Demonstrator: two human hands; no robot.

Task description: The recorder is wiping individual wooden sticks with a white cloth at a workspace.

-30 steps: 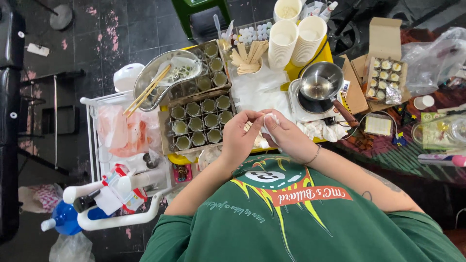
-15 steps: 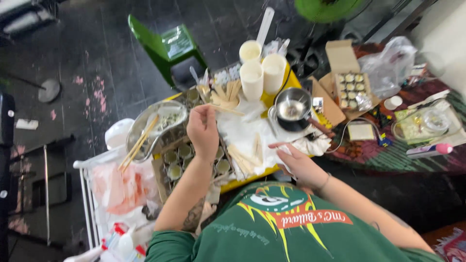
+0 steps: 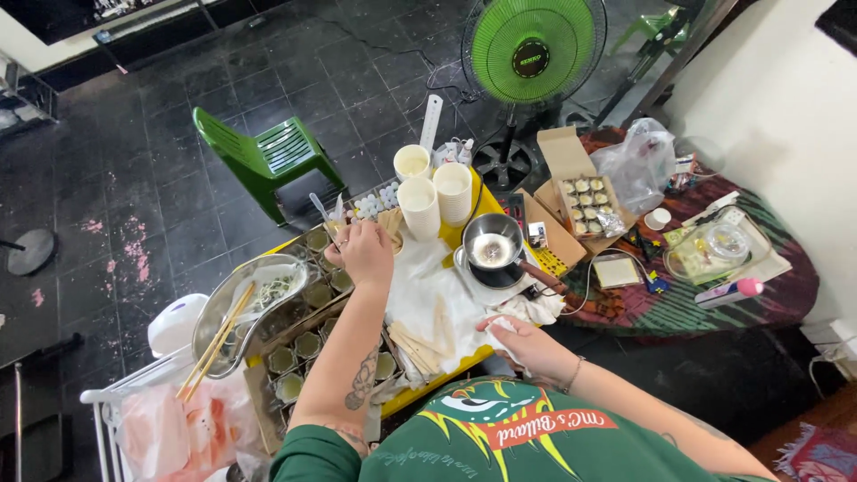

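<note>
Our left hand (image 3: 366, 253) reaches far forward, closed over the sticks (image 3: 389, 223), while our right (image 3: 518, 339) rests near, pinching a white tissue (image 3: 502, 328).

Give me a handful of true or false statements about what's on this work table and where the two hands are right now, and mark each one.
1. The left hand reaches toward the far side of the table, by the small cups. True.
2. The right hand rests on the green plastic chair. False: it is at the near table edge, with something white in its fingers; the chair stands on the floor beyond the table.
3. Wooden chopsticks lie across the metal tray. True.
4. The small metal pot is stacked on the white paper cups. False: it stands beside them.
5. The fan is red. False: it is green.
</note>
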